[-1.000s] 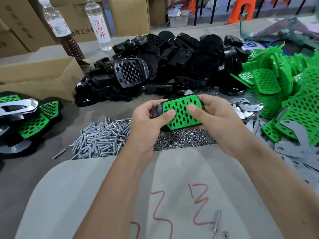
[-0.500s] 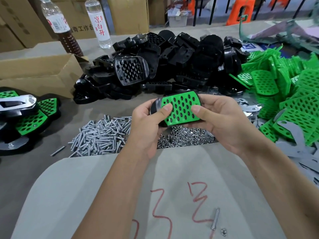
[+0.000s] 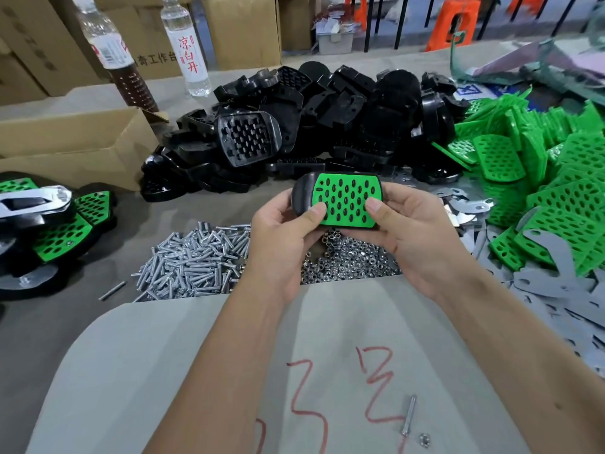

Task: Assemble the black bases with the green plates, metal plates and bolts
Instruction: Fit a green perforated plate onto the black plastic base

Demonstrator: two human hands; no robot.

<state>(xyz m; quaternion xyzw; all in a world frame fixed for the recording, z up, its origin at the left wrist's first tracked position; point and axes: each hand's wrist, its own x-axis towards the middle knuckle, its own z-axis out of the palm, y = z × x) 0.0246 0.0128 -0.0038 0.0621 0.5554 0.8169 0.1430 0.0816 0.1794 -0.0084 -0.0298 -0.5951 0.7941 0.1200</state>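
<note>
Seating step in hand: green perforated plate (image 3: 347, 199) pressed onto a black base (image 3: 300, 194), left hand (image 3: 281, 237) and right hand (image 3: 415, 234) clamped on either end, thumbs on top, other fingers curled beneath. Next, probably, a metal plate (image 3: 465, 208), just beyond the right fingers, then a bolt (image 3: 196, 260) from below the left fingers. Open room only nearward, above the grey sheet (image 3: 203, 371); part heaps crowd beyond the fingertips.
</note>
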